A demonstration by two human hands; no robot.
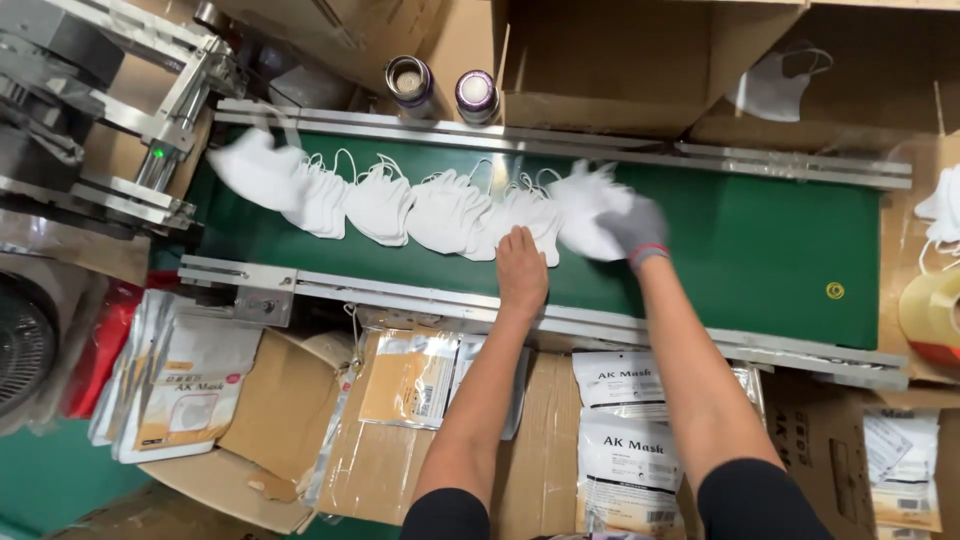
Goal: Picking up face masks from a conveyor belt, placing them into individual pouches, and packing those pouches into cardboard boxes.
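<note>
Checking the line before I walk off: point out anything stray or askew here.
One white face mask lies alone inside the brown cardboard box behind the green conveyor belt, apart from the overlapping row of white masks on the belt. Nothing looks spilled or damaged.

Hands over the belt: two, a bare left hand (pixel 522 272) and a grey-gloved right hand (pixel 632 226)
Green conveyor belt (pixel 760 250): one
Cans (pixel 409 82) behind the belt: two
Tape roll (pixel 932 312): one
White masks (pixel 380 205) on the belt: overlapping, exact count unclear
</note>
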